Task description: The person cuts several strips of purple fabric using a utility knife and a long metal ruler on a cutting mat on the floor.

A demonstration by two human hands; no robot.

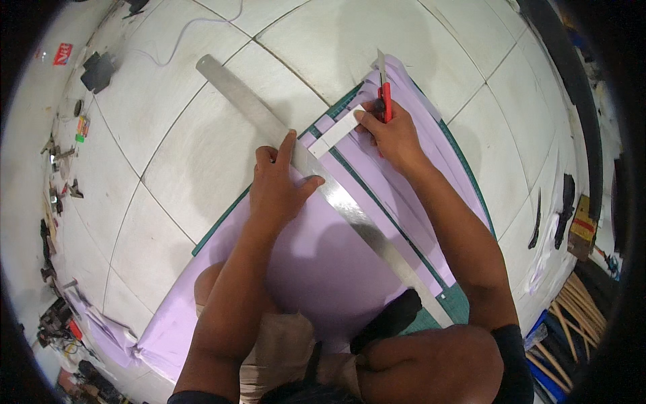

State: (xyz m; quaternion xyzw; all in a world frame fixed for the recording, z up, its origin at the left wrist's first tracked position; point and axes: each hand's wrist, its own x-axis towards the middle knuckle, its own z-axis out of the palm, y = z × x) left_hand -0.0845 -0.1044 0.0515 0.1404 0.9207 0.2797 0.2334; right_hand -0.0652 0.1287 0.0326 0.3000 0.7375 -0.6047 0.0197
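Fingers [291,145] of my left hand [276,188] lie spread and flat on the ruler [350,202], index stretched forward along the steel, thumb out to the right, pinning it down rather than closing around anything. From where I watch, the ruler runs as a long diagonal from the upper left, out over the bare tiled floor [195,155], down to the lower right across the purple sheet [316,269]. That sheet lies on a green cutting mat [464,306], whose edge shows along the upper left side of the sheet and again at the lower right corner.

Right of the ruler I see the sheet already divided into narrow strips [377,182] that run parallel to the steel edge. A short white strip [336,131] rests across them, just beside the ruler, with the fingertips of my right hand [393,135] pressing on its far end. That hand is closed on a red cutter [385,94], blade pointing away from me toward the top edge of the sheet; the grip is firm around the handle.

My knees and a dark sock show at the bottom, resting on the sheet. Far to the left, small tools and clutter [57,195] line the floor's edge; to the right, dark tools [565,209] and a bundle of wooden sticks [579,303] lie well apart from the work.
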